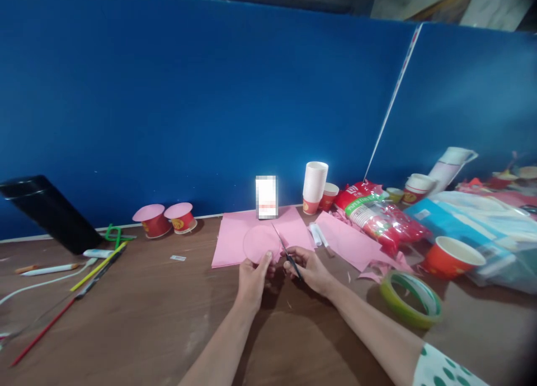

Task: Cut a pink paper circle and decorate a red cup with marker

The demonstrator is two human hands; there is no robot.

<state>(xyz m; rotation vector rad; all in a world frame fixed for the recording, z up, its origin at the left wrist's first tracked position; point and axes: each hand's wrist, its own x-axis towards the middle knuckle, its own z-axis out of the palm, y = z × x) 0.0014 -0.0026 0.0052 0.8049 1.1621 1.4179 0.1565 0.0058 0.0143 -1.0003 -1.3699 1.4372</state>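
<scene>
Between thumb and fingers, my left hand (257, 274) pinches a round pink paper disc (260, 244) by its near edge. My right hand (309, 269) is wrapped round the dark handles of a pair of scissors (280, 238), whose blades point up and to the left beside the disc's right edge. Whether the blades touch the paper I cannot tell. Beneath both lies a stack of pink paper sheets (229, 235) on the brown table (168, 319). A bright upright phone-like screen (267, 197), partly pixelated, stands behind the sheets.
Two red cups with pink discs on top (153, 221) stand left. A black cylinder (50, 212), sticks and pens lie farther left. On the right are stacked paper cups (315, 187), a red plastic bag (377, 215), pink scraps, a tape roll (411, 299) and an orange cup (453, 257).
</scene>
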